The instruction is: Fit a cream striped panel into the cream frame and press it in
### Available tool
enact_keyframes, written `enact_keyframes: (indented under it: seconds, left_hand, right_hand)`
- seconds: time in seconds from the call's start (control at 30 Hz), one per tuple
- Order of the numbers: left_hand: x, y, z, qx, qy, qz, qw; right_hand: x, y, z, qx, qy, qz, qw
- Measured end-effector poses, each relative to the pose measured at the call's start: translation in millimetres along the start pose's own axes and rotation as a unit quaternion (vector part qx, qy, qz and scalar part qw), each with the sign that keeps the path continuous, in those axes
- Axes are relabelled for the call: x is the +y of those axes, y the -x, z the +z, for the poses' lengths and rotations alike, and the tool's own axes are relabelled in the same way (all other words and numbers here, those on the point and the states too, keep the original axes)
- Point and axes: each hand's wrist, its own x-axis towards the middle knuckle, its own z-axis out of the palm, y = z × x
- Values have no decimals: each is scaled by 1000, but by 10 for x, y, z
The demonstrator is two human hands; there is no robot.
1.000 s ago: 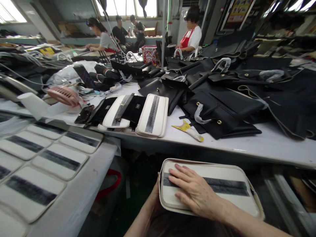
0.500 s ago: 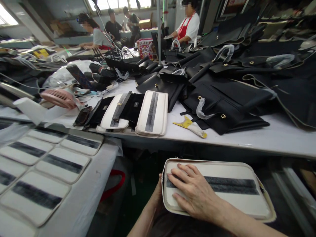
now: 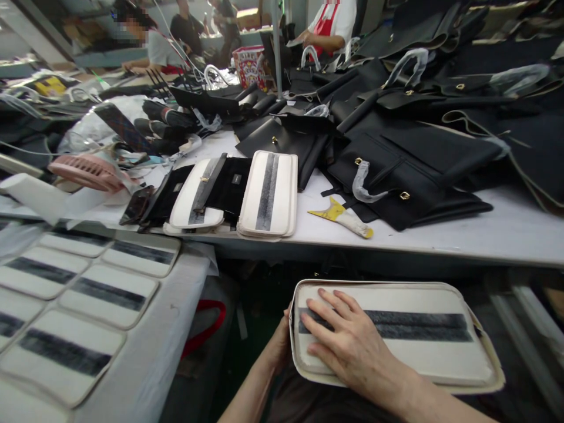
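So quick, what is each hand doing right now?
Left hand: mostly hidden behind the cream panel, gripping its left edge.
Right hand: open, fingers spread, pressed flat on the panel over its dark stripe.

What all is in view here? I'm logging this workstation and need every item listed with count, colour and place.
Padded panel: one, cream with a dark stripe, on the lap under the hands.
Matching panels: at least six, cream with dark stripes, on the left table.
Panels on the bench: two or more, cream with dark stripes, centre.
Scraper: one, yellow and white, on the bench edge.
Handbags and bag parts: many, black, piled right and behind.
Fan: one, pink, left.
Co-workers: several, at the far tables.
Right hand: flat on the padded panel.
Left hand: gripping the panel's left edge.
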Motion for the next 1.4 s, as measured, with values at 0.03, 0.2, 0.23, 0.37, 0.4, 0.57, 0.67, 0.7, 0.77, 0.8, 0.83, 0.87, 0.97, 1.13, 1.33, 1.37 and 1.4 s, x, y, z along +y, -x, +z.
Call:
enact_keyframes:
  seconds: [0.03, 0.2, 0.23, 0.37, 0.4, 0.57, 0.67, 0.7, 0.77, 0.8, 0.83, 0.87, 0.97, 1.13, 1.33, 1.37, 1.4]
  left_hand:
    - [17, 10, -9, -2, -7, 5, 1000]
    - [124, 84, -95, -35, -65, 18, 997]
    - [143, 100, -109, -39, -74, 17, 996]
    - [188, 142, -131, -53, -89, -1, 995]
    - [191, 146, -133, -57, -89, -3, 994]
    - [200, 148, -147, -67, -110, 6, 992]
    - [225, 158, -126, -75, -129, 19, 989]
    - [235, 163, -113, -80, -135, 25, 987]
    - [254, 171, -89, -86, -143, 33, 985]
    - [260, 174, -81, -89, -147, 36, 985]
    - [264, 175, -77, -90, -149, 38, 984]
    - [264, 175, -77, -90, -151, 41, 984]
    - [240, 175, -90, -82, -145, 45, 985]
    - [142, 205, -77, -52, -103, 14, 993]
    - [0, 169, -161, -17, -71, 96, 993]
    - [-32, 137, -193, 2, -70, 102, 992]
    - [-67, 100, -224, 22, -72, 104, 992]
  right_hand:
    - [-4, -5, 10, 0, 5, -1, 1000]
    - [-26, 8, 38, 1, 22, -11, 1000]
    - [-28, 21, 34, 6, 21, -14, 1000]
    - [-22, 80, -12, 34, -7, -8, 999]
    - [-19, 89, -24, 32, -13, -6, 999]
    - [-17, 92, -12, 2, 6, -20, 1000]
    - [-32, 86, 41, -2, 26, -31, 999]
    - [-37, 87, 56, 1, 27, -30, 999]
    - [-41, 94, 79, 12, 21, -17, 1000]
    - [-40, 99, 85, 17, 15, -8, 1000]
    - [-36, 105, 87, 20, 6, 0, 1000]
    - [-32, 110, 88, 22, -3, 6, 1000]
    - [-18, 121, 75, 17, -26, 15, 999]
    - [10, 133, -4, -13, -58, 27, 998]
    - [67, 150, -135, -99, -64, -14, 993]
    - [70, 150, -141, -102, -57, -16, 993]
    - [70, 150, -141, -101, -50, -17, 993]
